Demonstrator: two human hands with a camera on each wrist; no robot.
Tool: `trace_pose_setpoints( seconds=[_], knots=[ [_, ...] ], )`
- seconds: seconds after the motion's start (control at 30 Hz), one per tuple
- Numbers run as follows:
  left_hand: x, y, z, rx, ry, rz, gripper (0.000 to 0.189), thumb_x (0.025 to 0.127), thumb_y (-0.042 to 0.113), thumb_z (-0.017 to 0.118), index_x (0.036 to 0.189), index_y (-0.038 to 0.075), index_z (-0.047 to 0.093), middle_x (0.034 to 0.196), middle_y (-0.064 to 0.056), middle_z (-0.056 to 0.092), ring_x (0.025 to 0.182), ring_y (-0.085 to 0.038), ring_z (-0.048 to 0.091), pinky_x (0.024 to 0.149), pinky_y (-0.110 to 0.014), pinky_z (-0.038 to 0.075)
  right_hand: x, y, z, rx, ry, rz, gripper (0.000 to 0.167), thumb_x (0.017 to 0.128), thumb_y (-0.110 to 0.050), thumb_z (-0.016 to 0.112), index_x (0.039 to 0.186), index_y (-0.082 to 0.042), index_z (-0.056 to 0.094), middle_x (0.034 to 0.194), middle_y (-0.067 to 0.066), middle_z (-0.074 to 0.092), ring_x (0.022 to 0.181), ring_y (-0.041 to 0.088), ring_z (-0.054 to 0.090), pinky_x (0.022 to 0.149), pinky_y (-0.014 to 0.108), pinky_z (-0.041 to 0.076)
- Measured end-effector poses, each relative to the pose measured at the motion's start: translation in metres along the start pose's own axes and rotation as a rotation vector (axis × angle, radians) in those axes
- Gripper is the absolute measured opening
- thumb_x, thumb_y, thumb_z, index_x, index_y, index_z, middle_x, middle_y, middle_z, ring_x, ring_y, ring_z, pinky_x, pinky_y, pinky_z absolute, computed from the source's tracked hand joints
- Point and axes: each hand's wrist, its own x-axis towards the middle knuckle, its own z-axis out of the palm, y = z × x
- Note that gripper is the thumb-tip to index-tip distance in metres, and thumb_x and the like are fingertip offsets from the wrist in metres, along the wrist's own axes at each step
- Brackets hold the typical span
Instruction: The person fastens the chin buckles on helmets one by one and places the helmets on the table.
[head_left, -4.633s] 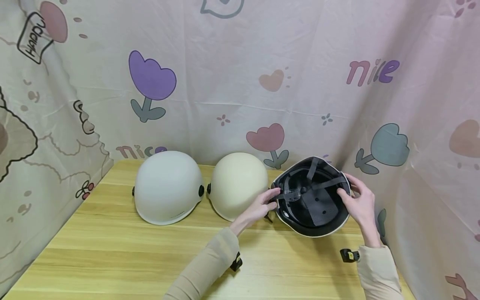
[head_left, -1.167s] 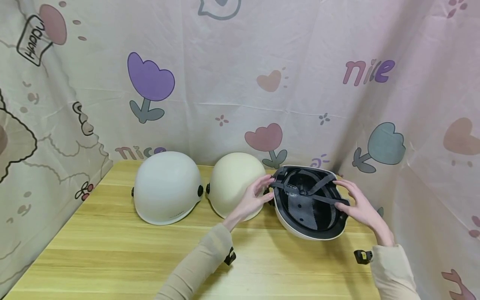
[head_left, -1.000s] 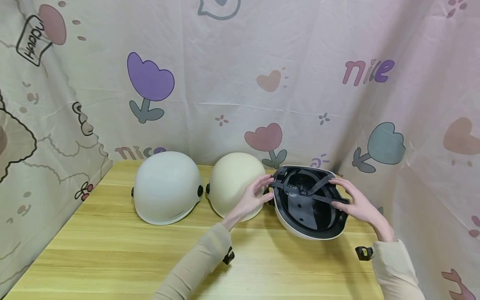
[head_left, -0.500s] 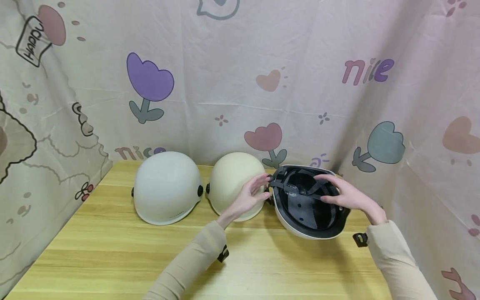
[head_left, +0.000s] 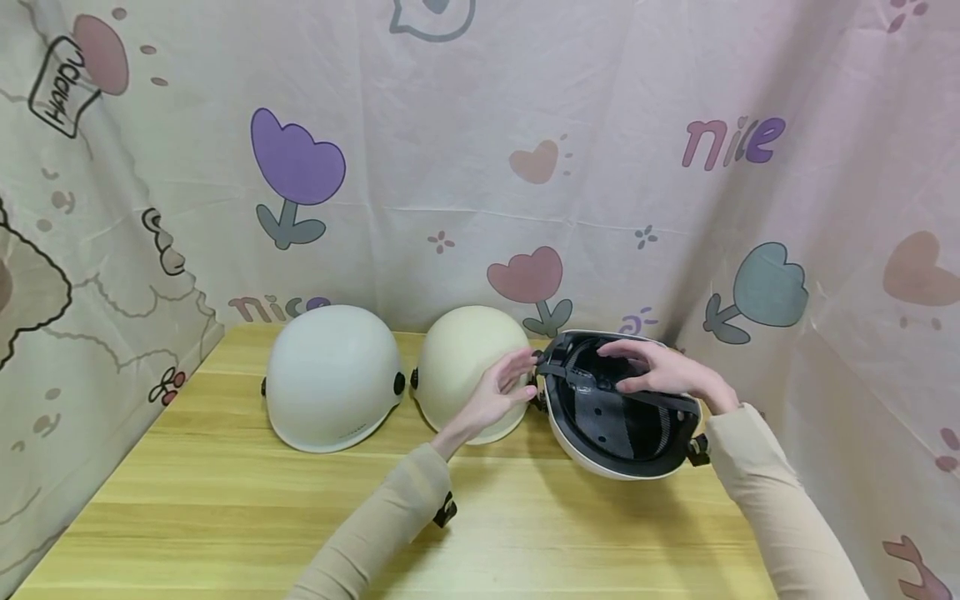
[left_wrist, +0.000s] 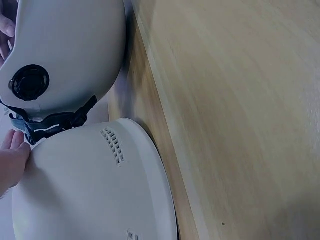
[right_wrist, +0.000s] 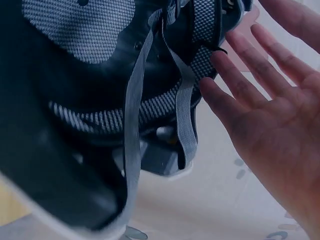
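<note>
A helmet [head_left: 600,454] lies upside down at the right of the row, its black padded inside [head_left: 600,414] facing up and toward me. Grey straps [right_wrist: 132,110] cross its opening. Over that opening hovers my right hand [head_left: 660,369], fingers loosely spread and gripping nothing; the right wrist view shows its palm beside the straps. My left hand [head_left: 495,396] is at the helmet's left side, in front of the cream helmet [head_left: 472,358]. Its fingers are extended near the dark strap and buckle [left_wrist: 50,122]; whether they touch is unclear.
A white helmet [head_left: 333,375] stands dome up at the left, a small gap from the cream one. All three rest on a wooden table [head_left: 247,517] near its back edge. A printed curtain [head_left: 420,150] hangs behind and along the sides.
Over the last seconds the right helmet was turned and tilted on the table. My right hand then left its right rim and moved left over the opening. My left hand barely shifted recently.
</note>
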Motion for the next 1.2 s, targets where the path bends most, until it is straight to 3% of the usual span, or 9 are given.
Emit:
trace_pose_setpoints(
  seconds=[0.4,0.77,1.03,1.2],
  knots=[
    [-0.001,-0.004,0.002,-0.018,-0.011,0.01,0.067,0.097,0.001,0.062,0.155,-0.001,0.029,0.156,-0.023,0.041,0.147,-0.039,0.039,0.127,-0.05,0.023,0.024,0.019,0.012,0.155,-0.109,-0.017,0.053,0.092,-0.001,0.069,0.138,0.013,0.048,0.143,0.034,0.05,0.137,0.051,0.044,0.114,0.067,0.033],
    [-0.001,-0.006,0.0,-0.033,-0.023,0.007,0.068,0.097,0.002,0.061,0.156,-0.002,0.027,0.157,-0.024,0.041,0.147,-0.039,0.038,0.127,-0.049,0.023,0.037,0.023,0.025,0.202,-0.186,0.024,0.054,0.092,-0.003,0.068,0.138,0.012,0.047,0.144,0.035,0.05,0.139,0.053,0.042,0.116,0.067,0.032],
    [-0.002,-0.006,0.0,-0.064,-0.016,0.006,0.065,0.098,0.0,0.06,0.155,-0.001,0.029,0.156,-0.025,0.042,0.148,-0.04,0.037,0.128,-0.049,0.022,0.042,0.023,0.03,0.199,-0.194,0.063,0.052,0.091,-0.006,0.071,0.135,0.009,0.049,0.134,0.031,0.057,0.13,0.049,0.052,0.112,0.065,0.04],
    [-0.002,-0.005,0.0,-0.074,-0.014,0.013,0.063,0.098,-0.002,0.058,0.155,-0.002,0.03,0.155,-0.026,0.042,0.147,-0.041,0.038,0.128,-0.049,0.022,0.045,0.022,0.032,0.192,-0.166,0.106,0.051,0.089,-0.009,0.074,0.131,0.008,0.051,0.123,0.025,0.062,0.117,0.037,0.06,0.106,0.055,0.049]
  ],
)
